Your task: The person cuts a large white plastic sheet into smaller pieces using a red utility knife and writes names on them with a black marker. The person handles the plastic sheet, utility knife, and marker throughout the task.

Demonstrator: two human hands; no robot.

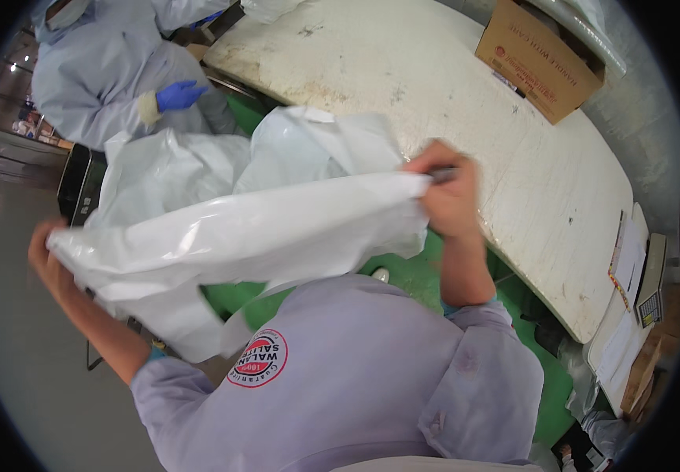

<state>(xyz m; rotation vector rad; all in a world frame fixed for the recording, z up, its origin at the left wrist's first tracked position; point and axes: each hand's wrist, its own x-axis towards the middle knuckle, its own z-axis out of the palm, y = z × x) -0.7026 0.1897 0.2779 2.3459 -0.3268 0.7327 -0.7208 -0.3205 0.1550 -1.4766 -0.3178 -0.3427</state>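
White plastic sheeting (245, 232) stretches in the air just beyond the wearer's pale lavender smock (340, 377), which fills the nearest part of the view and bears a round red, black and white emblem (258, 359). The left hand (49, 252) has its grip clamped on the sheeting's left end, and the right hand (451, 193) has its grip clamped on the upper right corner — both hands are blurred. A small dark object (441, 175) shows in the right hand too, too smeared to name. Between the hands the upper edge runs nearly taut, slanting up toward the right, while loose folds hang below it over a green surface (410, 271). Crumpled, bluish-white plastic (175, 169) rises behind that edge; whether it belongs to the same piece I cannot tell. Past it lies the worn white desk (403, 86), scuffed along its left end. To the right, papers (631, 256) lie near a flat device with a keypad (652, 291). Farther off, another person in a pale gown (131, 75) stands at the left, with a blue glove (181, 96) on one hand — and an open brown cardboard box (540, 63) sits at the desk's far right side.
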